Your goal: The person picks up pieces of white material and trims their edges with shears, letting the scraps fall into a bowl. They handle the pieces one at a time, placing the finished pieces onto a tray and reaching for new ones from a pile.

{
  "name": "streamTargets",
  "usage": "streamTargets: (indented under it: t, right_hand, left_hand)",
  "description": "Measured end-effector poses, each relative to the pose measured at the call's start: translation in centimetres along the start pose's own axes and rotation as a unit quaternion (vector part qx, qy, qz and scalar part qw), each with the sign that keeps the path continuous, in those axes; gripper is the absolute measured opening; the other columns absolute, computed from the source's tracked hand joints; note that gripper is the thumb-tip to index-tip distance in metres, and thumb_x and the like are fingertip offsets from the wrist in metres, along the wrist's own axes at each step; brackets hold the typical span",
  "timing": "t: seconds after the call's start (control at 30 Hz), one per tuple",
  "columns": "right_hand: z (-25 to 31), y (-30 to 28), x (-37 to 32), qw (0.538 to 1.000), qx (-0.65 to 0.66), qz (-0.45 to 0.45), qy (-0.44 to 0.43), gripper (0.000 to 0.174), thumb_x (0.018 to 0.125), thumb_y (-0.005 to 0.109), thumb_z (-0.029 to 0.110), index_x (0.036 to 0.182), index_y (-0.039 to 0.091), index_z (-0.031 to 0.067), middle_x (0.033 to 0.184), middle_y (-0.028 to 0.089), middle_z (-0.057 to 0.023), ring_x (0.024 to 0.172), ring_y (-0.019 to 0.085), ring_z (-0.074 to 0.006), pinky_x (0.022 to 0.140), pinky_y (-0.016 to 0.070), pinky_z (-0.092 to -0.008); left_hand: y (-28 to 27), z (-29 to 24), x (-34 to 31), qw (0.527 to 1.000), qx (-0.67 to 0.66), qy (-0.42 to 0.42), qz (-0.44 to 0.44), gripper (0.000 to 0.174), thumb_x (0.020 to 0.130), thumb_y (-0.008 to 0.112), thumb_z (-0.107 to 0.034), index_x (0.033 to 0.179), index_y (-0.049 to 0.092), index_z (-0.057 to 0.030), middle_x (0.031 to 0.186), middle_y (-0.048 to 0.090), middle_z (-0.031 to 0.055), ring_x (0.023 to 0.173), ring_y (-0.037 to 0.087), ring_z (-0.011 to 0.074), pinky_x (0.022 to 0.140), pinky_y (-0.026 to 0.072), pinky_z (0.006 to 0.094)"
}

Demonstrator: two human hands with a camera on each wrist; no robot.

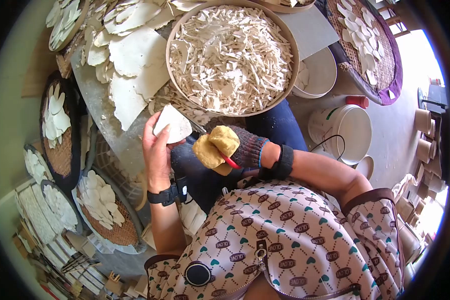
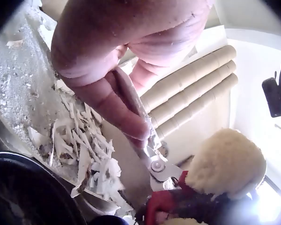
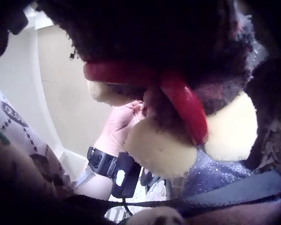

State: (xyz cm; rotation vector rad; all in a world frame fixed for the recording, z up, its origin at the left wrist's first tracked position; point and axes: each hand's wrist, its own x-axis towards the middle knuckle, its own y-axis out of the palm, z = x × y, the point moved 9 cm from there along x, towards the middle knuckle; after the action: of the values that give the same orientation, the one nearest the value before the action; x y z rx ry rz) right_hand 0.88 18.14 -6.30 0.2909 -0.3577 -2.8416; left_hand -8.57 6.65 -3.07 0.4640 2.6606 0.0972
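Note:
Between fingers and thumb, my bare left hand [image 1: 157,145] pinches a flat white piece [image 1: 173,123] with a pointed upper corner. In the left wrist view that piece [image 2: 136,101] appears edge-on, at the blades of the scissors [image 2: 158,166]. My right hand [image 1: 248,146], in a dark knitted glove, grips the scissors by their red handles [image 3: 185,108]. Thick yellow foam pads [image 1: 224,140] sit around the gloved fingers and handles. The blades are partly hidden behind the white piece in the head view.
A round tray [image 1: 171,65] heaped with white slivers stands ahead. Large white sheets [image 1: 135,52] lie to its left on the table. White buckets [image 1: 340,130] stand at the right. Woven trays [image 1: 120,212] with white pieces are at the left. Slivers [image 2: 79,140] lie along the table edge.

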Motion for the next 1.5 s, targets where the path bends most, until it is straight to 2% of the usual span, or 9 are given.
streamTargets:
  t: [0.2, 0.33, 0.37, 0.7, 0.83, 0.87, 1.17, 1.2, 1.5]
  right_hand:
    - [3.8, -0.4, 0.5, 0.989, -0.038, -0.036, -0.14, 0.025, 0.065, 0.068, 0.011, 0.086, 0.059, 0.0015, 0.077, 0.062, -0.0152, 0.073, 0.061, -0.0308, 0.064, 0.0502, -0.0364]
    - [4.3, 0.2, 0.0, 0.946, -0.212, -0.019, -0.245, 0.02, 0.088, 0.053, 0.015, 0.091, 0.062, -0.0027, 0.083, 0.066, -0.0119, 0.078, 0.064, -0.0205, 0.071, 0.0505, -0.0301]
    - [5.3, 0.0, -1.8, 0.853, -0.31, -0.162, -0.388, 0.032, 0.062, 0.07, 0.016, 0.087, 0.058, 0.0025, 0.081, 0.062, -0.0161, 0.076, 0.059, -0.0342, 0.067, 0.0499, -0.0384]
    - [4.4, -1.3, -2.2, 0.955, -0.279, -0.103, -0.002, 0.028, 0.079, 0.054, 0.031, 0.087, 0.063, 0.0063, 0.085, 0.064, -0.0181, 0.081, 0.059, -0.0363, 0.07, 0.0471, -0.0408]
    - [3.7, -2.6, -4.8, 0.954, -0.277, -0.049, 0.102, 0.034, 0.083, 0.05, 0.035, 0.081, 0.065, 0.0037, 0.082, 0.065, -0.0176, 0.072, 0.059, -0.0337, 0.067, 0.0464, -0.0401]
    - [0.5, -2.4, -4.2, 0.962, -0.242, -0.048, 0.12, 0.035, 0.082, 0.051, 0.036, 0.082, 0.065, 0.0035, 0.082, 0.065, -0.0175, 0.074, 0.06, -0.0341, 0.068, 0.0467, -0.04]
    - [0.7, -2.0, -5.6, 0.971, -0.224, -0.005, 0.084, 0.024, 0.08, 0.057, 0.027, 0.094, 0.062, 0.0084, 0.092, 0.065, -0.0141, 0.085, 0.06, -0.0304, 0.076, 0.047, -0.0363]
    - [1.3, -2.7, -5.0, 0.958, -0.249, -0.085, -0.111, 0.022, 0.078, 0.059, 0.027, 0.09, 0.063, 0.0088, 0.089, 0.065, -0.0135, 0.083, 0.061, -0.0294, 0.075, 0.0472, -0.0367]
    - [-1.2, -2.4, -4.1, 0.986, -0.166, 0.029, 0.005, 0.028, 0.086, 0.053, 0.031, 0.091, 0.061, 0.0046, 0.087, 0.065, -0.015, 0.078, 0.061, -0.0286, 0.071, 0.0475, -0.0336]
  left_hand:
    - [1.7, -1.5, -0.7, 0.995, 0.067, 0.01, 0.074, 0.038, 0.087, 0.054, -0.007, 0.124, 0.044, -0.0023, 0.108, 0.058, 0.0093, 0.088, 0.061, 0.0162, 0.071, 0.0542, 0.0287]
    - [0.3, -2.1, -1.0, 0.996, -0.009, 0.085, -0.026, 0.042, 0.085, 0.056, -0.005, 0.125, 0.043, -0.0033, 0.109, 0.058, 0.0109, 0.094, 0.058, 0.0188, 0.081, 0.0478, 0.0287]
    - [-0.4, -2.0, -1.4, 0.987, -0.031, 0.14, -0.074, 0.043, 0.085, 0.056, -0.004, 0.125, 0.043, -0.0037, 0.11, 0.057, 0.0118, 0.095, 0.057, 0.0198, 0.084, 0.0459, 0.029]
    - [-0.9, -2.1, -1.1, 0.989, 0.053, 0.126, -0.062, 0.044, 0.086, 0.05, -0.013, 0.128, 0.043, -0.0047, 0.114, 0.052, 0.0148, 0.095, 0.055, 0.0245, 0.073, 0.0489, 0.0349]
    - [4.3, -7.2, -3.2, 0.942, 0.258, 0.069, 0.204, 0.04, 0.088, 0.052, -0.011, 0.125, 0.044, 0.0034, 0.106, 0.059, 0.0161, 0.094, 0.059, 0.0244, 0.079, 0.0488, 0.0321]
    - [1.8, -3.5, -1.1, 0.936, 0.212, -0.136, 0.246, 0.049, 0.079, 0.053, -0.004, 0.127, 0.042, -0.0055, 0.117, 0.051, 0.015, 0.096, 0.057, 0.0197, 0.057, 0.0511, 0.0301]
    - [28.1, -11.0, -10.0, 0.83, -0.007, 0.094, 0.55, 0.066, 0.075, 0.052, 0.012, 0.137, 0.033, -0.0039, 0.134, 0.042, 0.0211, 0.124, 0.043, 0.0322, 0.104, 0.0323, 0.0386]
    - [27.4, -9.9, -8.7, 0.833, 0.023, 0.082, 0.547, 0.062, 0.077, 0.053, 0.01, 0.135, 0.036, -0.0019, 0.132, 0.045, 0.0199, 0.122, 0.045, 0.0293, 0.103, 0.0339, 0.0365]
    - [4.1, -4.3, -0.4, 0.991, 0.067, 0.029, 0.112, 0.03, 0.087, 0.05, -0.003, 0.116, 0.052, 0.0034, 0.102, 0.063, 0.0129, 0.093, 0.061, 0.0186, 0.086, 0.047, 0.0303]
